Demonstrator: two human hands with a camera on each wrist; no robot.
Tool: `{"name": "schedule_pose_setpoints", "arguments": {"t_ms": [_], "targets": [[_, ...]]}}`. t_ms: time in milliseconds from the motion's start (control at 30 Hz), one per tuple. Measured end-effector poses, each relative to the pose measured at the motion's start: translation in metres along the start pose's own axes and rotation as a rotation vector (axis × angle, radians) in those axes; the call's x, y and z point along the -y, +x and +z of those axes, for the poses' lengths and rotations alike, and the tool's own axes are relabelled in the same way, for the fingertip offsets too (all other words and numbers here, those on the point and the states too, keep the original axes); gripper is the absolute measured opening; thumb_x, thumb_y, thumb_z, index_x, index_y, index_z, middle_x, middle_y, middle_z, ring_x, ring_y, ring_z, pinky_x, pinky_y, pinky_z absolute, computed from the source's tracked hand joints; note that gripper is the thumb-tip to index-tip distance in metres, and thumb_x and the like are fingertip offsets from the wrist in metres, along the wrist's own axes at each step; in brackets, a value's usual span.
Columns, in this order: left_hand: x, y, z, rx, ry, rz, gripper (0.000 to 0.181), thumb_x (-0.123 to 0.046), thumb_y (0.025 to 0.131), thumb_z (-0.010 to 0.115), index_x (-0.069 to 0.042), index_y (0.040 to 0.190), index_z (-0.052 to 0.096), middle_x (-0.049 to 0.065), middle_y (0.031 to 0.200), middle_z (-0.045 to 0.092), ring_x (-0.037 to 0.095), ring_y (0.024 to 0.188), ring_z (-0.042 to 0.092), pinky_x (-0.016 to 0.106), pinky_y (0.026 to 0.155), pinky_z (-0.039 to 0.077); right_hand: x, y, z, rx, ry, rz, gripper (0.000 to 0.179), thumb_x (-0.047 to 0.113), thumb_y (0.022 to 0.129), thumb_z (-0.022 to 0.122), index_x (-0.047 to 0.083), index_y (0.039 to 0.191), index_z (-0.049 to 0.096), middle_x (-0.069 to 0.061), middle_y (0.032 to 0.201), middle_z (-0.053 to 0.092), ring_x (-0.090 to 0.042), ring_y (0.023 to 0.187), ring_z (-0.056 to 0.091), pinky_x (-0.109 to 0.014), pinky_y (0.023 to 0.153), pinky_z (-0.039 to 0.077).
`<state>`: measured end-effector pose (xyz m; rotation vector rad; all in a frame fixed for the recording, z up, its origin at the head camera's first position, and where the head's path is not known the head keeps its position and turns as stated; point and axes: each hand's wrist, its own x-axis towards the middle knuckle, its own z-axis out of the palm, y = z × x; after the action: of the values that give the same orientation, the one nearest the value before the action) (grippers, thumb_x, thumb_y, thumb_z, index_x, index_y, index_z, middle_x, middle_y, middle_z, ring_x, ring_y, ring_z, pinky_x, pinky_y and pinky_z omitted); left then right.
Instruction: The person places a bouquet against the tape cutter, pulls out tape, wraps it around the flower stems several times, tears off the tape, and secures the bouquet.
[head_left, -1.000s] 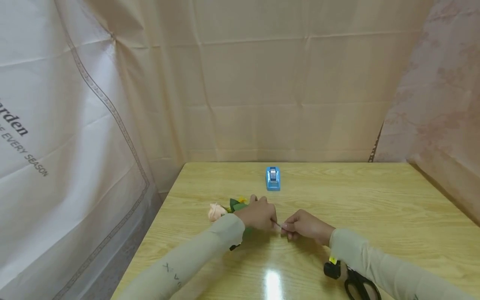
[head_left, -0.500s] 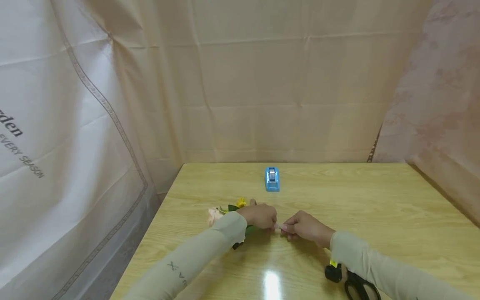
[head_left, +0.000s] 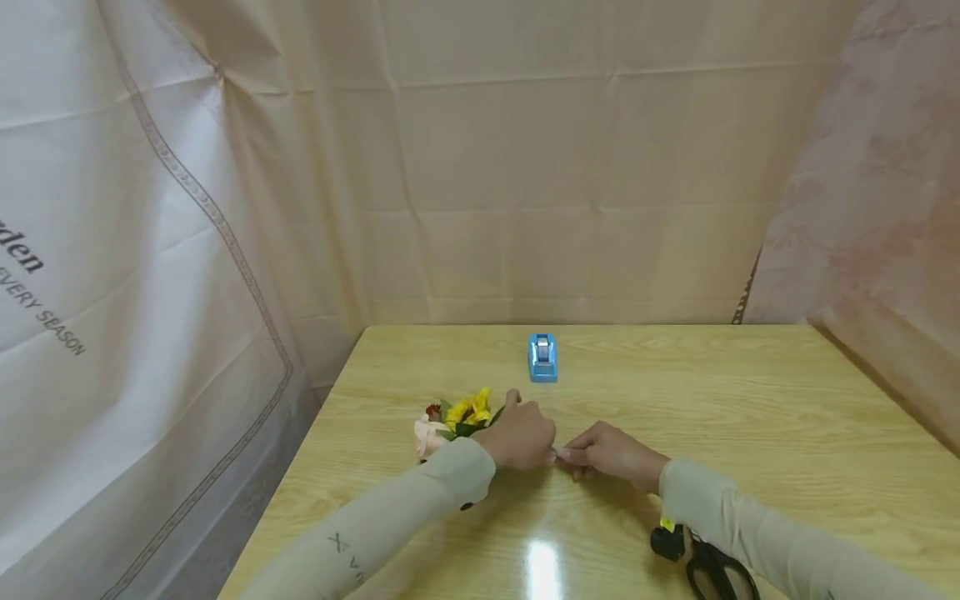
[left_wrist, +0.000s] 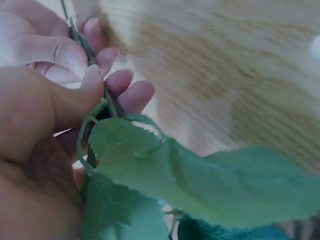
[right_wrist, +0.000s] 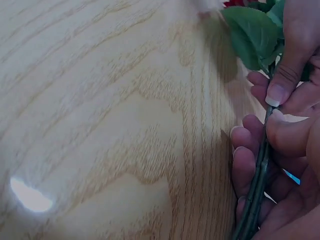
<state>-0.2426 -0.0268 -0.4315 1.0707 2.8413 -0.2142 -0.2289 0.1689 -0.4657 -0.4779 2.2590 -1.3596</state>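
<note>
My left hand point(head_left: 521, 435) pinches a bunch of artificial flowers by its green stems point(right_wrist: 257, 185), just below the leaves point(left_wrist: 175, 170). Close against it, my right hand point(head_left: 611, 454) grips the same stems lower down, thumb and fingers round them, as the right wrist view shows. The bunch points left over the table, with a yellow flower point(head_left: 470, 408), a pale peach rose point(head_left: 429, 438) and a small dark red flower point(head_left: 432, 412). Part of the rose is behind my left sleeve. In the head view the hands hide most of the stems.
A blue tape dispenser point(head_left: 543, 358) stands beyond the hands on the wooden table point(head_left: 712, 392). Black-handled scissors point(head_left: 712, 567) lie by my right forearm, partly under the sleeve. Fabric sheets point(head_left: 510, 167) hang behind and at both sides.
The flower bunch has turned in my hands, bringing the yellow flower and the dark red one into fuller view. My left hand has rolled slightly; the right has hardly moved.
</note>
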Motion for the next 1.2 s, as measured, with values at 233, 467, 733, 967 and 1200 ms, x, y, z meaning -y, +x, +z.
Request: {"name": "schedule_pose_setpoints", "arguments": {"t_ms": [233, 467, 733, 967, 1200], "targets": [[-0.004, -0.004, 0.004, -0.104, 0.164, 0.06, 0.019, -0.039, 0.098, 0.07, -0.024, 0.087, 0.075, -0.014, 0.071, 0.063, 0.013, 0.091, 0.052, 0.05, 0.109, 0.028, -0.001, 0.002, -0.003, 0.049, -0.002, -0.01, 0.031, 0.025, 0.107, 0.056, 0.004, 0.111, 0.078, -0.005, 0.101, 0.073, -0.018, 0.08, 0.061, -0.035, 0.077, 0.052], [-0.006, -0.007, 0.009, -0.158, 0.306, 0.106, 0.019, -0.038, 0.094, 0.075, -0.028, 0.078, 0.07, -0.015, 0.069, 0.062, 0.012, 0.093, 0.052, 0.047, 0.111, 0.026, 0.0, 0.004, -0.003, 0.049, 0.019, -0.026, 0.031, 0.021, 0.107, 0.055, 0.0, 0.1, 0.077, -0.006, 0.087, 0.071, -0.017, 0.078, 0.061, -0.034, 0.076, 0.053], [-0.005, -0.011, 0.014, -0.196, 0.398, 0.149, 0.014, -0.032, 0.094, 0.073, -0.031, 0.081, 0.073, -0.013, 0.078, 0.07, 0.015, 0.103, 0.055, 0.048, 0.11, 0.028, 0.002, 0.004, -0.008, 0.095, 0.011, -0.035, 0.027, 0.016, 0.106, 0.056, -0.002, 0.105, 0.076, -0.008, 0.087, 0.072, -0.022, 0.084, 0.067, -0.039, 0.08, 0.057], [-0.003, -0.013, 0.011, -0.179, 0.386, 0.157, 0.01, -0.03, 0.095, 0.073, -0.029, 0.085, 0.075, -0.012, 0.083, 0.072, 0.015, 0.101, 0.055, 0.046, 0.107, 0.031, 0.002, 0.004, -0.009, 0.075, -0.032, -0.05, 0.022, 0.011, 0.104, 0.058, -0.001, 0.103, 0.077, -0.008, 0.085, 0.072, -0.022, 0.083, 0.067, -0.039, 0.083, 0.057], [0.009, 0.007, -0.006, 0.038, -0.085, 0.094, 0.021, -0.033, 0.103, 0.064, -0.021, 0.093, 0.078, -0.015, 0.081, 0.069, 0.008, 0.081, 0.057, 0.038, 0.09, 0.031, 0.003, -0.004, -0.013, 0.007, -0.108, -0.056, 0.019, 0.013, 0.102, 0.063, 0.003, 0.103, 0.079, -0.005, 0.085, 0.072, -0.02, 0.081, 0.064, -0.043, 0.086, 0.054]]}}
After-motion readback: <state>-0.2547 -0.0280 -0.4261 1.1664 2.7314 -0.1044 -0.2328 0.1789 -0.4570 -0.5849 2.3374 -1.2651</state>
